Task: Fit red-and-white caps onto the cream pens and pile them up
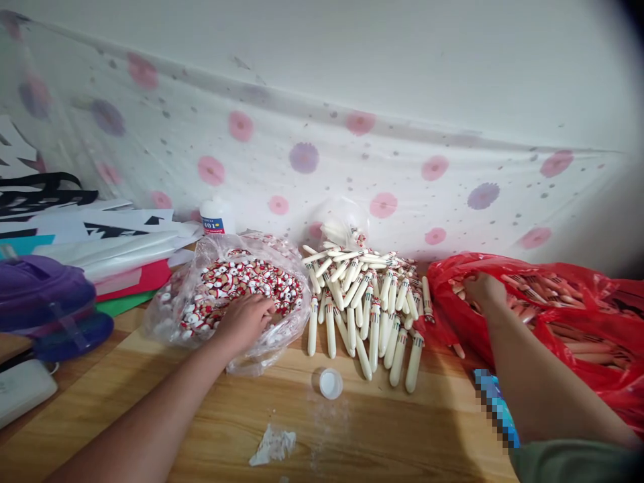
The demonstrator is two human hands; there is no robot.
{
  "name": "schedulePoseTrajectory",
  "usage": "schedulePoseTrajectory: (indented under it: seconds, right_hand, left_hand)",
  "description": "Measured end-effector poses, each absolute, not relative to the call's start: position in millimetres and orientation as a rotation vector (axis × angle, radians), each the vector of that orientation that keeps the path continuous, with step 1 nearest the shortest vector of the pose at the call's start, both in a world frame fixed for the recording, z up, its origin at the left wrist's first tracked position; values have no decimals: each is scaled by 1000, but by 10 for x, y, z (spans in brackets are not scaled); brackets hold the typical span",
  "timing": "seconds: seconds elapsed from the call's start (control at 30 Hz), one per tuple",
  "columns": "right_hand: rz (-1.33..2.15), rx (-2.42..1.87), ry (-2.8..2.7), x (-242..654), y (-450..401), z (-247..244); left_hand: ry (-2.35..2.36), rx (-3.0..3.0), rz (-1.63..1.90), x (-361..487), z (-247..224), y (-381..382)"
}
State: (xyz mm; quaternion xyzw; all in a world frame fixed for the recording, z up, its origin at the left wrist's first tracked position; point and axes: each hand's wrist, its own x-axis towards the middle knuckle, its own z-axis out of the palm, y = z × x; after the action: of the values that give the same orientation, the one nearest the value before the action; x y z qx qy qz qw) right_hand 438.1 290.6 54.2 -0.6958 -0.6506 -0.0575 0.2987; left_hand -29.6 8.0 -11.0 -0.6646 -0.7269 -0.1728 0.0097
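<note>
My left hand (246,320) rests on the front of an open clear plastic bag (201,258) filled with small red, white and brown figure pieces (241,275). Its fingers are curled down together among the pieces, and I cannot make out what is in them. Over at the right, my right hand (486,292) reaches into a red plastic bag (443,268) holding many pinkish pens (543,288); its fingertips are hidden. Between the two bags lies a heap of cream-coloured multicolour pens (375,329), most with their blunt ends toward me.
A white glue bottle (213,218) stands behind the clear bag. In front lie a small white cap (331,384) and a crumpled white scrap (273,445). A purple plastic object (50,295) and stacked sheets (125,235) sit left. A blue item (498,409) lies under my right forearm.
</note>
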Motion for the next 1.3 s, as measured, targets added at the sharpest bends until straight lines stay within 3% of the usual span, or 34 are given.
schedulePoseTrajectory:
  seconds: [0.1, 0.2, 0.33, 0.43, 0.63, 1.3]
  right_hand:
    - [-162, -1867, -1623, 4510, 2700, 809]
    - [-148, -1621, -1494, 4441, 2238, 966]
    - [505, -971, -1603, 3806, 1324, 814]
    - [788, -845, -1948, 3169, 737, 520]
    - [637, -818, -2227, 2556, 445, 147]
    - [719, -790, -2374, 2546, 546, -75]
  left_hand:
    - [-2329, -2036, -658, -314, -107, 93]
    - [-2358, -2008, -838, -311, -71, 102]
    - [-2328, -1981, -1056, -248, 18, 77]
    - [-2269, -2052, -1093, -170, 69, 18]
    - [-2357, -1926, -1145, -58, 117, -117]
    - [-2255, -2219, -1176, 29, 81, -102]
